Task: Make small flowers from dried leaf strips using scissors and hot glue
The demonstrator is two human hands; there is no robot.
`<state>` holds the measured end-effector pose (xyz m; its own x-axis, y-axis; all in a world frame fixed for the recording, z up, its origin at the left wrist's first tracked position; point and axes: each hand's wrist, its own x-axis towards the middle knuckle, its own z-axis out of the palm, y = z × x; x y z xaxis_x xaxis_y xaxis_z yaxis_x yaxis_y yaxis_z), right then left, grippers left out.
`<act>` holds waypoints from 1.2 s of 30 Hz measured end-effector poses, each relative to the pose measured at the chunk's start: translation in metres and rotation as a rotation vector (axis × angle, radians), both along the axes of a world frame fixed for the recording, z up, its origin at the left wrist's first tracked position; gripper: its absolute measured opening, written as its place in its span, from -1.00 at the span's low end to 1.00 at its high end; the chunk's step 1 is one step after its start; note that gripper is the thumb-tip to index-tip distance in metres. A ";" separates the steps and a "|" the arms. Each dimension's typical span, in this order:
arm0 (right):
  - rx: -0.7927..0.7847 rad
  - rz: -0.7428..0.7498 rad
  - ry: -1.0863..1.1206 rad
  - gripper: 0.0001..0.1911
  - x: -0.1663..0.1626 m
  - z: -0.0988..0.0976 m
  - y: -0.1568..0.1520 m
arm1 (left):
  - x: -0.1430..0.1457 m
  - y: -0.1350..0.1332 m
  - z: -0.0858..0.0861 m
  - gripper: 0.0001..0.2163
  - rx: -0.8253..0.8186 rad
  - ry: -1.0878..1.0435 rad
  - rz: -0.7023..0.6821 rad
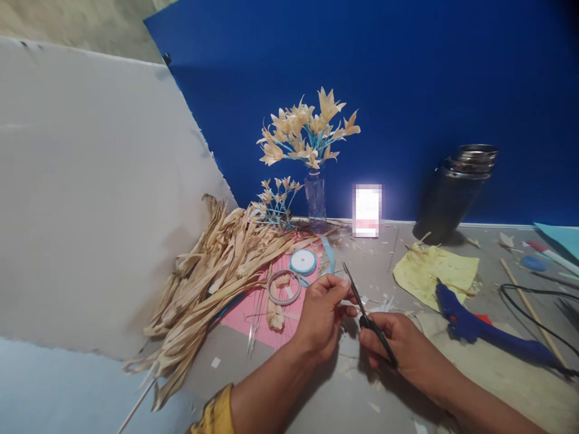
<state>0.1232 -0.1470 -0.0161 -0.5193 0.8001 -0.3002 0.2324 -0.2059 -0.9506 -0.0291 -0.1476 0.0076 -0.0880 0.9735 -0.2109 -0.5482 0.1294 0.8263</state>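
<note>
My right hand (389, 340) grips a pair of dark scissors (368, 319), their blades pointing up and to the left. Close beside the blades, my left hand (323, 310) is closed in a pinch. Whatever lies between its fingertips is too small to make out. Just beyond my left wrist are a ring of tape (270, 295) and a spool of blue ribbon (303, 262) on a pink sheet (239, 316). A pale piece of dried husk (275, 318) and several thin wires (256, 322) lie there too.
Dried corn husks (194, 301) are heaped at left. Husk flowers (312, 129) stand in a clear bottle (315, 199), near a smaller bunch (277, 199). At right are a dark flask (455, 196), yellow cloth (434, 271), blue glue gun (488, 334) and stick (534, 310). Scraps litter the table.
</note>
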 end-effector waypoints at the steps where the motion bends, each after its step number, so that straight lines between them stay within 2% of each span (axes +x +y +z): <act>1: -0.023 -0.004 0.008 -0.39 0.000 0.000 -0.001 | -0.001 0.000 0.000 -0.65 0.003 0.004 -0.001; 4: -0.064 -0.012 0.031 -0.39 0.000 0.000 -0.001 | -0.003 0.001 0.001 -0.64 0.006 0.026 -0.008; 8: -0.008 0.000 0.049 -0.38 0.003 0.003 0.004 | -0.005 0.001 0.002 -0.67 -0.006 0.122 -0.045; 11: 0.063 -0.099 0.087 -0.46 0.007 0.009 0.012 | -0.005 0.001 0.001 -0.69 -0.029 0.150 -0.099; 14: 0.097 -0.196 0.090 -0.50 0.010 0.012 0.016 | -0.005 0.000 0.000 -0.68 -0.056 0.081 -0.138; 18: 0.144 -0.100 0.038 -0.53 0.006 0.008 0.008 | -0.005 0.002 -0.002 -0.66 -0.070 -0.073 -0.066; 23: 0.103 -0.001 0.017 -0.47 -0.003 -0.002 -0.003 | -0.006 0.005 -0.006 -0.61 -0.106 -0.160 -0.016; 36: 0.078 -0.032 -0.027 -0.42 -0.002 -0.011 -0.002 | -0.001 0.003 -0.004 -0.58 -0.105 -0.205 0.027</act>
